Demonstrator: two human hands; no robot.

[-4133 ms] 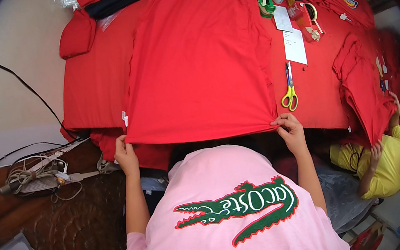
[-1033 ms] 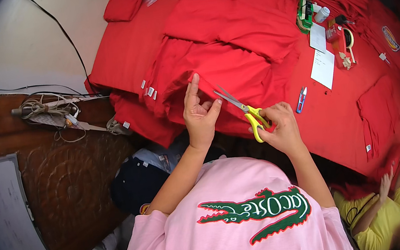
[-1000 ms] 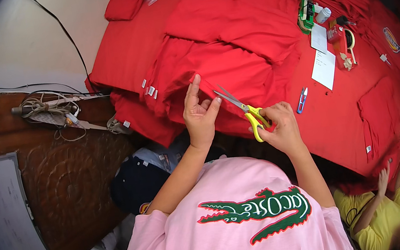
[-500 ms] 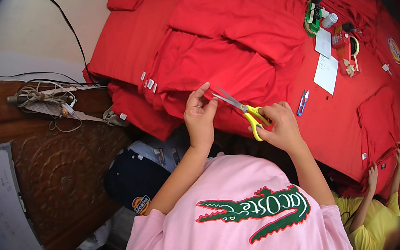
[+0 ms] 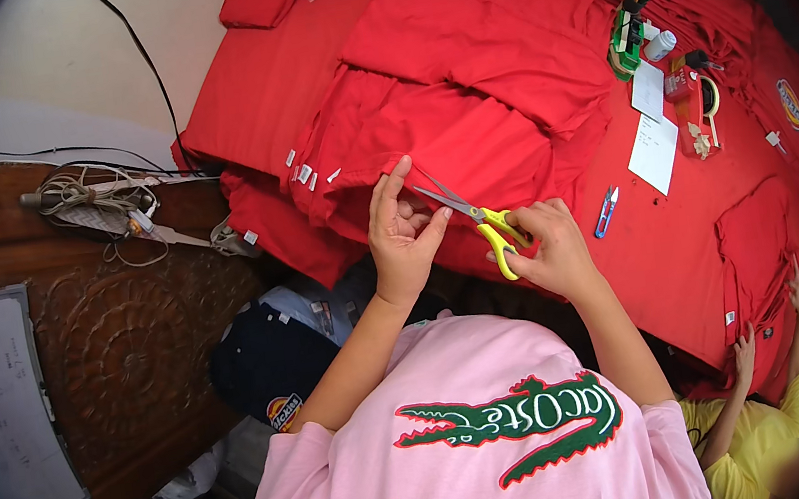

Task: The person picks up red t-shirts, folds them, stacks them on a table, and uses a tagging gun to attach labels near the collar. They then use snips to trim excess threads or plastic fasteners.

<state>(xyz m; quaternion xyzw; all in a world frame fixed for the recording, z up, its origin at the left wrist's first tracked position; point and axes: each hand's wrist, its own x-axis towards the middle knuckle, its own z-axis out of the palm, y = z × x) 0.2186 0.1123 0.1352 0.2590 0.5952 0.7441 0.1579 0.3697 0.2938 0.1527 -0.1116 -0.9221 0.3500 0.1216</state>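
Note:
My right hand (image 5: 550,246) grips a pair of scissors (image 5: 492,234) by its yellow-green handles. The blades are parted and point up and left, toward the gap between my left thumb and index finger. My left hand (image 5: 404,236) is at the near edge of a red garment (image 5: 445,132), thumb and index finger apart and the other fingers partly curled. No held thing shows in it. Whether its curled fingers touch the cloth is hidden. Small white labels (image 5: 306,174) lie along the garment edge, left of that hand.
Right of my hands, blue thread snips (image 5: 607,212) lie on red cloth, with papers (image 5: 653,153), a tape dispenser (image 5: 695,115) and a green holder (image 5: 628,43) beyond. A co-worker's hands (image 5: 745,352) touch red cloth at lower right. Bundled cables (image 5: 90,194) hang at left.
The scissors and my right hand have shifted slightly left. My left thumb has moved farther from the index finger, and a small white label now shows left of that hand.

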